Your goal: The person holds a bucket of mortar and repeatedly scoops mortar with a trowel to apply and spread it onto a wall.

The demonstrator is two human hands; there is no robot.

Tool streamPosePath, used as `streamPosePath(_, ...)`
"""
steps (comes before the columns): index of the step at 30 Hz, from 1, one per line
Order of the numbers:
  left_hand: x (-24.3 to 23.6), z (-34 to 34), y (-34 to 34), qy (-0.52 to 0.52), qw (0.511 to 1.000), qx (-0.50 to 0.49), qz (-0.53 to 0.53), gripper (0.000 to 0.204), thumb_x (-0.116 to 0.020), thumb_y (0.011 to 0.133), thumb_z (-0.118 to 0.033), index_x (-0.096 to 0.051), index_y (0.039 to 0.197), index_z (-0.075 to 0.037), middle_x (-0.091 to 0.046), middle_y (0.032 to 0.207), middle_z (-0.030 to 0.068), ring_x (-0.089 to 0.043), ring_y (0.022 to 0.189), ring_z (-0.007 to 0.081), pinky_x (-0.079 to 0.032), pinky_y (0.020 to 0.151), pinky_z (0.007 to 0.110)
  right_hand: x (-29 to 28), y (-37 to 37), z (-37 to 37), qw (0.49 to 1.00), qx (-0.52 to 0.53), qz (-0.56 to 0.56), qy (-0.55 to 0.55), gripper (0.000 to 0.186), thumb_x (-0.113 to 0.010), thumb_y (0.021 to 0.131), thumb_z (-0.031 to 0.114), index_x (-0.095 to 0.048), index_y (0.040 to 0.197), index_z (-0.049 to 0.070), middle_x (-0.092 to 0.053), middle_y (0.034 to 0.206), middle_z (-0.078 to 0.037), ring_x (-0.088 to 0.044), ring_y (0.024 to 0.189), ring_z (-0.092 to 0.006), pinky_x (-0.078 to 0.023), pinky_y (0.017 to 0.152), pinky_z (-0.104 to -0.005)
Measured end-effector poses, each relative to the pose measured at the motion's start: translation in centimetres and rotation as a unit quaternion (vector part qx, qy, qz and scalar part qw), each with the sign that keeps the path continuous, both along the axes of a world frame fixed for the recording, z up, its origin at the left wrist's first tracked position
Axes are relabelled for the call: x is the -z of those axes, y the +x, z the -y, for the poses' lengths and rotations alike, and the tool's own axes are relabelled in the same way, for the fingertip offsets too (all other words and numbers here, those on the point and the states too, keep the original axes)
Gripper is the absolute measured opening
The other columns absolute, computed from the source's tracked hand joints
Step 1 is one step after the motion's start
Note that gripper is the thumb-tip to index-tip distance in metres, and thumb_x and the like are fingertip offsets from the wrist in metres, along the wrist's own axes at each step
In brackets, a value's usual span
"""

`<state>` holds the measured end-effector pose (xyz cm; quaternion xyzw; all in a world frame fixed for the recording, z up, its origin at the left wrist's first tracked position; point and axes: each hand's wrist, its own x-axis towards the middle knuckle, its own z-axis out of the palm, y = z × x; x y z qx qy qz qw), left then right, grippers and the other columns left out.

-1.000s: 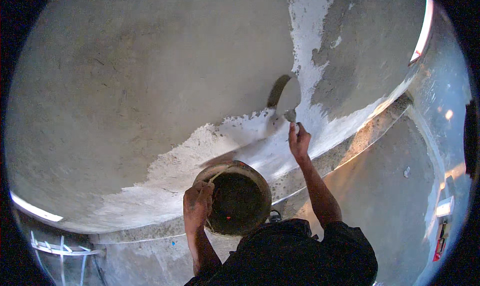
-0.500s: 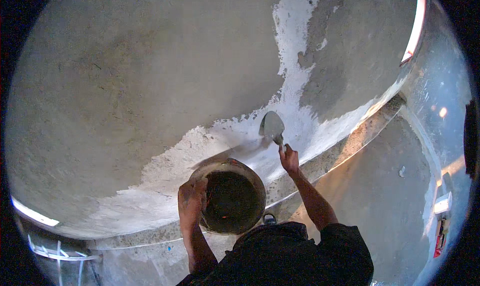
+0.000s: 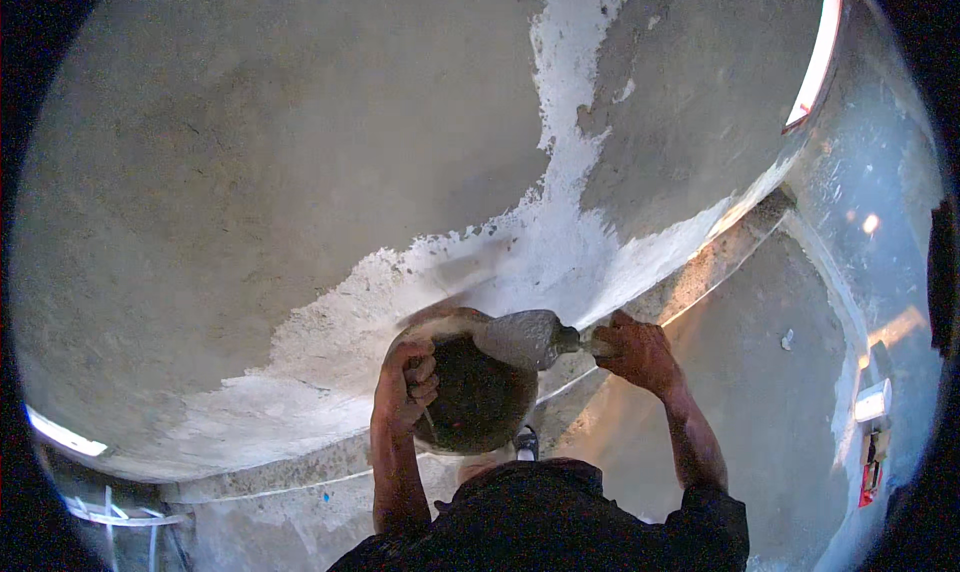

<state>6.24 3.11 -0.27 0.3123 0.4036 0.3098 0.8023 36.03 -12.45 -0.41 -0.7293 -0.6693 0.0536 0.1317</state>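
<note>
My left hand (image 3: 405, 384) is closed on the left rim of a round, dark bucket (image 3: 470, 412), held in front of my body. In my right hand (image 3: 638, 352) is the handle of a trowel (image 3: 520, 338), its fingers wrapped round it. The trowel's grey, rounded blade points left and lies over the bucket's upper right rim. The blade looks coated with wet grey material. How full the bucket is I cannot tell, as its inside is dark. Beyond the bucket is a wall (image 3: 300, 172), mostly grey plaster with a bare white patch (image 3: 560, 242).
A ledge (image 3: 690, 282) runs along the wall's foot. A bright strip (image 3: 815, 57) shows at upper right, another (image 3: 65, 432) at lower left. A white frame (image 3: 125, 520) stands at lower left. Red and white items (image 3: 870, 442) lie far right. My shoe (image 3: 526, 440) shows below the bucket.
My right hand has brought the trowel down from in front of the white patch to the bucket's rim, turning its blade leftward. My left hand still holds the bucket.
</note>
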Motion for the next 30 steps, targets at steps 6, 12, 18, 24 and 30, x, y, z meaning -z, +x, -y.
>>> streamPosePath(6, -0.4, 0.0, -0.2, -0.102, 0.971, 0.077, 0.203, 0.026, -0.044, 0.085, -0.032, -0.052, 0.087, -0.007, -0.026, 0.047, -0.0061, -0.022, 0.033, 0.0064, -0.019, 0.030, 0.021, -0.4, -3.9, 0.1, 0.995, -0.061, 0.052, -0.065, 0.033, -0.064, 0.072, 0.028, -0.055, 0.102, 0.018, -0.059, 0.079, -0.008, -0.062, 0.068, -0.0287, -0.049, 0.058, -0.0420)
streamPosePath(12, -0.7, 1.6, -0.9, -0.080, 0.897, 0.153, 0.407, 0.027, -0.043, 0.088, -0.027, -0.041, 0.097, -0.002, -0.028, 0.053, -0.0031, -0.017, 0.034, 0.0039, -0.018, 0.028, 0.021, 2.4, -8.7, -1.2, 0.980, -0.118, 0.157, 0.016, 0.014, -0.058, 0.074, 0.020, -0.062, 0.086, 0.015, -0.060, 0.067, -0.006, -0.063, 0.060, -0.0240, -0.049, 0.052, -0.0397)
streamPosePath(18, -4.0, 3.8, -2.3, -0.002, 0.880, 0.256, 0.399, 0.035, -0.047, 0.084, -0.032, -0.037, 0.101, -0.002, -0.028, 0.050, -0.0031, -0.020, 0.031, 0.0040, -0.018, 0.027, 0.021, 1.3, -13.6, -3.6, 0.955, -0.156, 0.227, -0.114, 0.008, -0.062, 0.071, 0.017, -0.063, 0.073, 0.009, -0.061, 0.072, -0.008, -0.064, 0.067, -0.0249, -0.049, 0.055, -0.0365)
streamPosePath(24, -6.5, 7.2, -4.3, 0.140, 0.912, 0.257, 0.288, 0.034, -0.046, 0.084, -0.032, -0.036, 0.098, -0.003, -0.029, 0.048, -0.0031, -0.018, 0.031, 0.0044, -0.020, 0.027, 0.021, -0.2, -16.9, -3.5, 0.939, -0.167, 0.265, -0.145, 0.007, -0.061, 0.071, 0.014, -0.066, 0.075, 0.010, -0.064, 0.077, -0.008, -0.065, 0.072, -0.0232, -0.049, 0.068, -0.0369)
streamPosePath(30, -8.9, 8.4, -5.3, 0.157, 0.947, 0.219, 0.174, 0.024, -0.051, 0.081, -0.033, -0.039, 0.087, -0.013, -0.027, 0.048, -0.0048, -0.017, 0.035, 0.0035, -0.012, 0.032, 0.020, -0.5, -17.9, -3.8, 0.948, -0.160, 0.198, -0.191, 0.014, -0.056, 0.075, 0.013, -0.066, 0.071, 0.004, -0.065, 0.075, -0.013, -0.065, 0.075, -0.0270, -0.052, 0.065, -0.0416)
